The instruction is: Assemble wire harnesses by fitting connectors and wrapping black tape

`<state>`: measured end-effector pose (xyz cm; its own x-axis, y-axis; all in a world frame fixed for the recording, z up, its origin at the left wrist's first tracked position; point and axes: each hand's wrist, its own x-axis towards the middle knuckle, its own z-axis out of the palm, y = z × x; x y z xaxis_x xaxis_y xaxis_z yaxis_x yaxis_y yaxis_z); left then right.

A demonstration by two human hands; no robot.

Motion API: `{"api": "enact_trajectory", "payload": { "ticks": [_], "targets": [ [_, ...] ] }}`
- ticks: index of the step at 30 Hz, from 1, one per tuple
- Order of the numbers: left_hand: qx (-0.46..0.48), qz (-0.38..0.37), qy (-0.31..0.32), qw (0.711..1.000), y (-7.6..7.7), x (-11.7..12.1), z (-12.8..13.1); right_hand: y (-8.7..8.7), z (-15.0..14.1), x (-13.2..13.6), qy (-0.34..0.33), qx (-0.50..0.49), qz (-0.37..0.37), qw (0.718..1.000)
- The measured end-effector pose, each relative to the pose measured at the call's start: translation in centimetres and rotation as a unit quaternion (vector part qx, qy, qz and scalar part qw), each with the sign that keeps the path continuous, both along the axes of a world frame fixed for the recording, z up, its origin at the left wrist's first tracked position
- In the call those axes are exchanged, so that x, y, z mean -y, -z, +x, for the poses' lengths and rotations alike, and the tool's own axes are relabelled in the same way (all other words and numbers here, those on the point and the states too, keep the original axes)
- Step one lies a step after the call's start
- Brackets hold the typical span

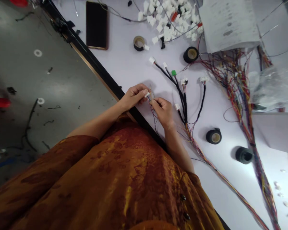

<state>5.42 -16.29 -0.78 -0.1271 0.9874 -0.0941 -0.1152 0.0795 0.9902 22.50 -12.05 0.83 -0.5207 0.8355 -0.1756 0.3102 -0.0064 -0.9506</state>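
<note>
Close to the table's edge, my left hand pinches a small white connector between thumb and finger. My right hand is closed just beside it, gripping thin wires that run to the connector. Dark loose wire ends hang below my fingers toward the edge. Right of my hands lies a taped wiring harness, its black branches ending in white connectors and one green connector. Whether the wires are fully seated in the held connector is too small to tell.
Rolls of black tape are spread over the table. A phone lies at the back left, beside a heap of white connectors. Thick wire bundles, a paper sheet and a plastic bag occupy the right.
</note>
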Motion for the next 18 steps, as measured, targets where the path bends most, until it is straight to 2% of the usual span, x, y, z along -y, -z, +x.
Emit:
{"api": "enact_trajectory", "payload": {
  "ticks": [10, 18],
  "targets": [
    [-0.006, 0.004, 0.015, 1.000, 0.15, 0.11, -0.12, 0.51, -0.24, 0.63, 0.004, -0.003, 0.034, 0.999],
    [-0.065, 0.018, 0.011, 0.998, 0.68, 0.28, 0.17, 1.06, -0.62, 1.10, 0.025, 0.008, 0.078, 0.997]
  ]
}}
